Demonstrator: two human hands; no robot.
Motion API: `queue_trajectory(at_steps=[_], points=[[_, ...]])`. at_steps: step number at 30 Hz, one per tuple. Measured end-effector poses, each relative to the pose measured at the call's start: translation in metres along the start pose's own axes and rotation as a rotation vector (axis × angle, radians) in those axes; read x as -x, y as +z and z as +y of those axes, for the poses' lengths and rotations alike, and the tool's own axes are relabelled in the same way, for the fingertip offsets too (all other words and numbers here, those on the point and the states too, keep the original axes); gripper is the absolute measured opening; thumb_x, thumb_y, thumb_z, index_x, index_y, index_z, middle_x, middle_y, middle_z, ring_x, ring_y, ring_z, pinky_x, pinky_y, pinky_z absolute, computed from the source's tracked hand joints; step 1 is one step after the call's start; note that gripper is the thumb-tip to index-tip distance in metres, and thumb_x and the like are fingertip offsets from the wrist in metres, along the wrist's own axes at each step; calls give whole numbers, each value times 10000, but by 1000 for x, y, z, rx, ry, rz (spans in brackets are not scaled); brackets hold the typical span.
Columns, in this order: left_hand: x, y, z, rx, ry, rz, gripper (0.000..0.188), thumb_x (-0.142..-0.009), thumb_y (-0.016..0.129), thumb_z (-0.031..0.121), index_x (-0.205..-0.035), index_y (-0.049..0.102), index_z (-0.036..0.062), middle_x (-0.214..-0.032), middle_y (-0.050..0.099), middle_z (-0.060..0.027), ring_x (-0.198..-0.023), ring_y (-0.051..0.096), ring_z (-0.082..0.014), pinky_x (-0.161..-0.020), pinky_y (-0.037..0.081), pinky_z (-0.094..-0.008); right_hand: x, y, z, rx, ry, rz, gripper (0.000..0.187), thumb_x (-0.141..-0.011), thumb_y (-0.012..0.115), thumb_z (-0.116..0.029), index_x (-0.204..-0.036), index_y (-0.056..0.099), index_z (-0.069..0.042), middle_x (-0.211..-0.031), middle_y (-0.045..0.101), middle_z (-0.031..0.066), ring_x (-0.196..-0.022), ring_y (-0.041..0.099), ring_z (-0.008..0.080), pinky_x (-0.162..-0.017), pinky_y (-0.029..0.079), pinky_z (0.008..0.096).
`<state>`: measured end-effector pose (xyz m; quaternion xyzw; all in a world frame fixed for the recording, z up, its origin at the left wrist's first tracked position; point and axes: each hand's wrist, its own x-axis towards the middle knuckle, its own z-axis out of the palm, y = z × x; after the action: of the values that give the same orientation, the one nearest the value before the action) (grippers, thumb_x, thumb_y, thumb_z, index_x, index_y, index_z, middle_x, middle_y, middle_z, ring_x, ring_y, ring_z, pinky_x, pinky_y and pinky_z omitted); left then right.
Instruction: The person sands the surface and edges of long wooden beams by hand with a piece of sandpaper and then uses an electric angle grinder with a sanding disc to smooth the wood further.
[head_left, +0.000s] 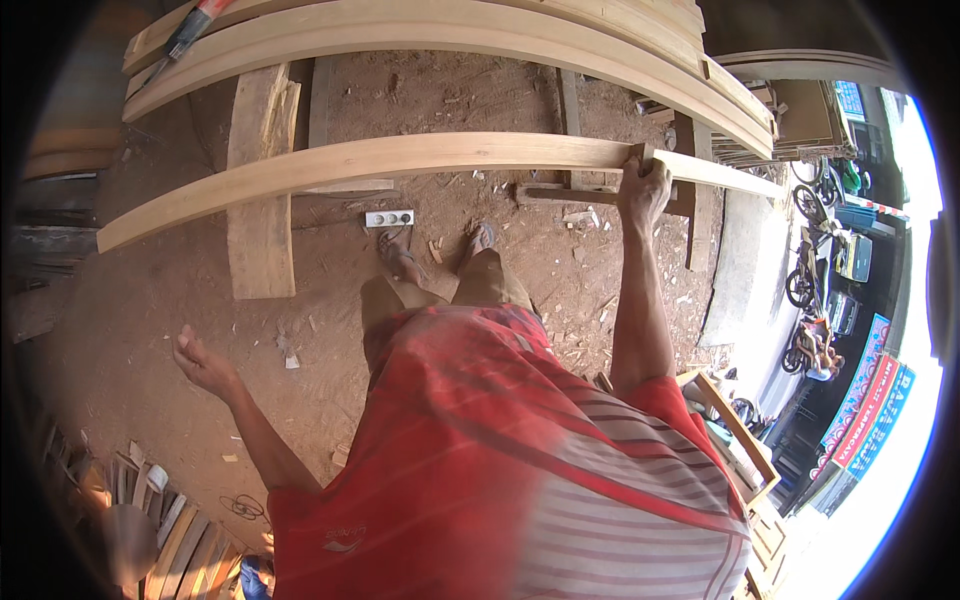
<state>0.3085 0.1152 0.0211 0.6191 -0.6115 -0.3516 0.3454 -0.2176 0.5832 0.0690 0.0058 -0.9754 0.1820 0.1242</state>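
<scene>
A long pale wooden plank [420, 152] lies crosswise in front of me, resting on a wide support board [262, 245] at left and on a wooden stand at right. On the plank's right part, my right hand [646, 192] is closed around a small brown block [642, 153], pressed to the wood. The block's underside is hidden. My left hand [205, 366] hangs away from the plank at lower left, over the dirt floor, holding nothing, its fingers loosely apart.
More long planks [420, 28] lie stacked beyond, with a red-and-black tool [190, 32] on their left end. A white power strip [389, 218] sits on the ground by my feet. Scrap wood [185, 535] leans at lower left; motorcycles [803, 285] stand along the street at right.
</scene>
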Motion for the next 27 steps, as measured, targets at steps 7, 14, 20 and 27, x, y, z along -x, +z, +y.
queue_trajectory(at_steps=[7,14,20,27], points=[[47,113,39,-441,343,-261,888,-957,721,438,-1602,319,-22,-1615,353,-276,-1514,306,-467,-1243,274,-559,192,82,-280,-474,-888,-337,203,-943,688,-131,-1116,637,-40,-969,565,142,-970,584,357,-889,543,476],[59,112,12,-737,321,-428,1093,-868,776,528,-1675,193,79,-1700,134,-278,-1557,150,-523,-1243,150,-671,47,34,-100,-191,-503,-146,318,-1015,658,-312,-906,656,-14,-867,622,162,-873,587,321,-814,499,497],[52,107,-5,-827,473,-496,1133,-886,744,558,-1695,97,98,-1717,37,-314,-1581,44,-531,-1229,86,-712,26,42,-85,-180,-211,-78,431,-1013,660,-399,-893,680,15,-932,661,205,-930,608,355,-853,486,484],[41,120,9,-900,425,-555,1165,-878,765,524,-1696,57,92,-1723,-9,-311,-1583,30,-537,-1216,71,-739,182,77,-302,-475,-793,-382,215,-921,708,-180,-1062,671,-21,-1072,610,206,-1053,593,411,-910,524,501]])
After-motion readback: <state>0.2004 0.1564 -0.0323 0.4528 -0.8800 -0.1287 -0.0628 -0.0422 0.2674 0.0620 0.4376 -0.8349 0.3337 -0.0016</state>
